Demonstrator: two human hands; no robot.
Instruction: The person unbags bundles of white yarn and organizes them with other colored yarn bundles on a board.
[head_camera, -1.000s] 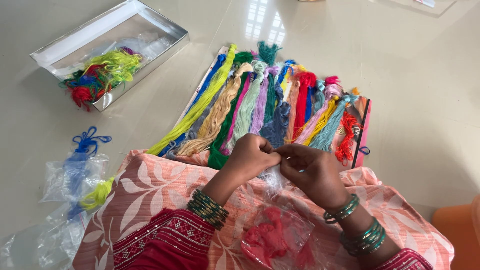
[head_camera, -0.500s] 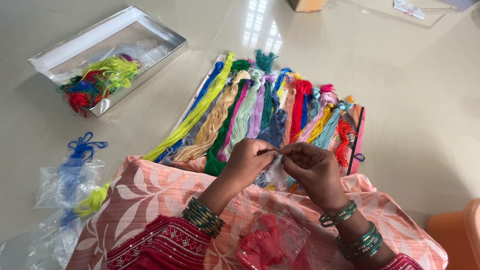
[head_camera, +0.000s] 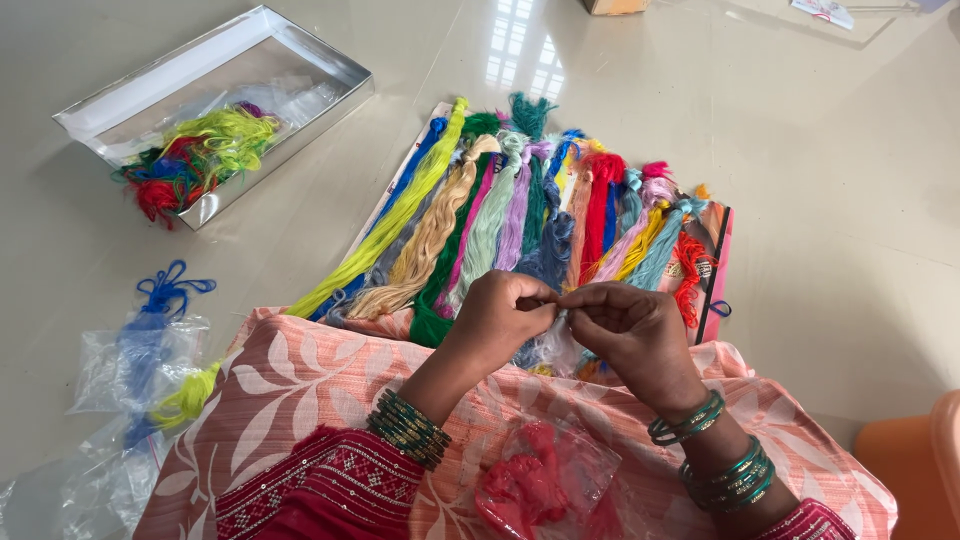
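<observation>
Head view: both hands meeting above the lap, fingertips pinched together at one small spot.
Thread: thin strand or small tuft (head_camera: 556, 300) between the two hands, too fine to tell colour or length.
Left hand (head_camera: 500, 318): curled nearly closed, thumb and forefinger pinching the thread end.
Right hand (head_camera: 632, 330): also nearly closed, fingertips pinching the same thread, touching the left fingertips.
Handling, as judgement: very light, soft, limp, easy to fray or tangle; best taken near the end with fingertips only, gentle pull.
Just beyond the hands: row of coloured thread skeins (head_camera: 520, 225) lying side by side on a flat card, yellow-green, beige, green, purple, red, blue.
Below the hands: peach leaf-print cloth (head_camera: 320, 375) over the lap, small clear bag with red thread (head_camera: 535, 480) on it.
Wrists: green bangles (head_camera: 408, 428) on both.
Far to the left side: clear bags with blue and yellow thread (head_camera: 150, 370) on the floor.
Far beyond, left: shiny open box (head_camera: 215, 105) holding tangled mixed threads.
</observation>
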